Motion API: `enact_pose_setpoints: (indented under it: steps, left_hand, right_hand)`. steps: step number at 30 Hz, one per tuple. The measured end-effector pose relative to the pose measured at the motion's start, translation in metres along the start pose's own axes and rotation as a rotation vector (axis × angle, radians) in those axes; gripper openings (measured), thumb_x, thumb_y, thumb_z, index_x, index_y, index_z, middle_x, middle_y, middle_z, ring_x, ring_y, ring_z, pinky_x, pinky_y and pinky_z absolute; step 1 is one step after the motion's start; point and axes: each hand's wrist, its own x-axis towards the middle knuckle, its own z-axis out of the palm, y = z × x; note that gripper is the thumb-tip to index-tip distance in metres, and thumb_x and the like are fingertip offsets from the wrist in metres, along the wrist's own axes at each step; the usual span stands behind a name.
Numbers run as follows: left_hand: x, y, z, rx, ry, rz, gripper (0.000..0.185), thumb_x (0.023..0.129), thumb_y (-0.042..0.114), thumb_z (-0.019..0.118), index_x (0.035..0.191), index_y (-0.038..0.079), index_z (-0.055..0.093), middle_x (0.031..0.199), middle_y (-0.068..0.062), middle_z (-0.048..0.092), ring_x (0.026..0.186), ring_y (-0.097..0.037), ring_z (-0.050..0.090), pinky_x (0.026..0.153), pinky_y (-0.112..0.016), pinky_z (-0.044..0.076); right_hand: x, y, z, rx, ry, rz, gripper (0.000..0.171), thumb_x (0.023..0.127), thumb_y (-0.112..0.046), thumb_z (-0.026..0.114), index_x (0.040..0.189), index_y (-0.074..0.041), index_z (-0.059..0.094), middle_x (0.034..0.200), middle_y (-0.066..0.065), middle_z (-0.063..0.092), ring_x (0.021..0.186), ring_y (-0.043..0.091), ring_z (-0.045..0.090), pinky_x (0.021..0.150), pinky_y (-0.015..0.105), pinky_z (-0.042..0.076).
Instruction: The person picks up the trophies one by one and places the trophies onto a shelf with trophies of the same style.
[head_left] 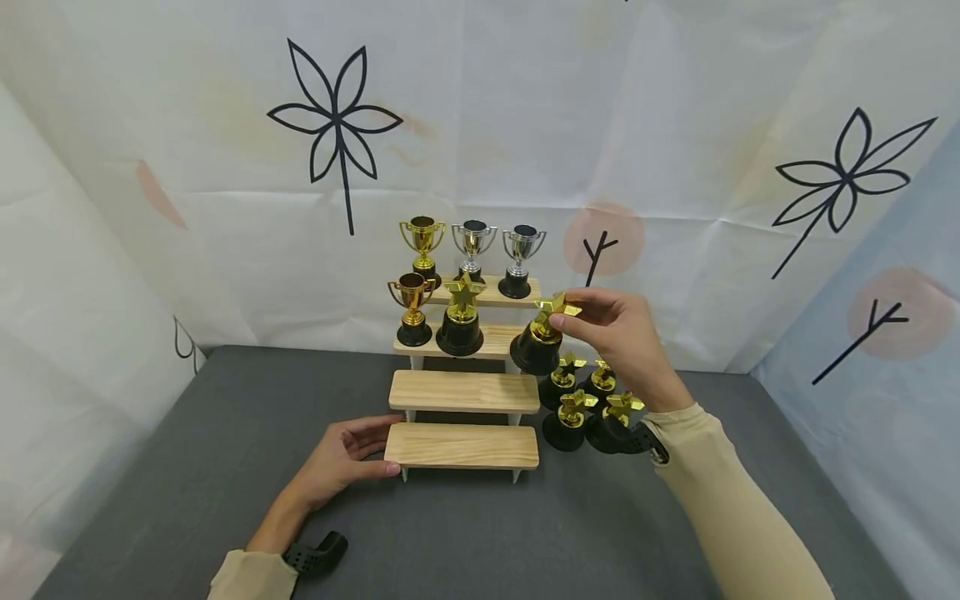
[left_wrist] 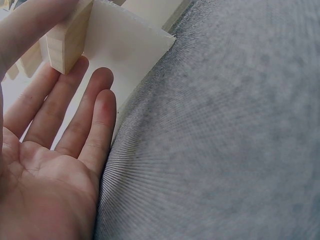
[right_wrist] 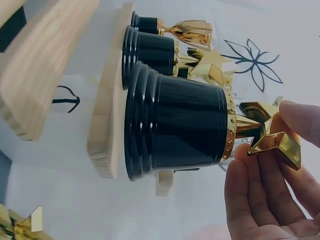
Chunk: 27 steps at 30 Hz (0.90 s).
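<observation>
The right hand (head_left: 622,333) pinches the gold star top of a star trophy (head_left: 542,340), holding its black base at the right end of the second shelf (head_left: 491,340); the right wrist view shows that base against the shelf edge. The left hand (head_left: 341,457), fingers straight, rests against the bottom step (head_left: 461,446) of the wooden stand, thumb on top in the left wrist view.

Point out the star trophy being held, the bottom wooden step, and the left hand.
star trophy (head_left: 537,348), head view, on its black base.
bottom wooden step (head_left: 461,446), head view, middle of its top board.
left hand (head_left: 341,461), head view, back of the hand.
</observation>
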Motion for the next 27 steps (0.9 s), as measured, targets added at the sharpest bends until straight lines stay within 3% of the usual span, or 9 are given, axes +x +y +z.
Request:
enact_pose_setpoints:
  steps: [9, 27]
  left_hand:
    - [0.000, 0.001, 0.000, 0.000, 0.002, -0.009, 0.073, 0.079, -0.002, 0.084, 0.142, -0.012, 0.050, 0.137, -0.030, 0.055, 0.117, -0.016, 0.064, 0.099, -0.027, 0.053]
    - [0.000, 0.001, 0.000, 0.004, 0.005, -0.029, 0.073, 0.080, 0.000, 0.085, 0.143, -0.011, 0.050, 0.139, -0.030, 0.054, 0.117, -0.016, 0.064, 0.100, -0.028, 0.053]
  right_hand:
    - [0.026, 0.001, 0.010, -0.040, -0.030, 0.009, 0.036, 0.092, -0.007, 0.077, 0.124, 0.006, 0.068, 0.110, 0.017, 0.072, 0.097, 0.019, 0.071, 0.091, 0.031, 0.058]
    - [0.047, 0.005, 0.026, -0.091, -0.079, 0.034, 0.039, 0.091, -0.008, 0.077, 0.127, 0.005, 0.067, 0.114, 0.020, 0.071, 0.100, 0.024, 0.070, 0.092, 0.039, 0.057]
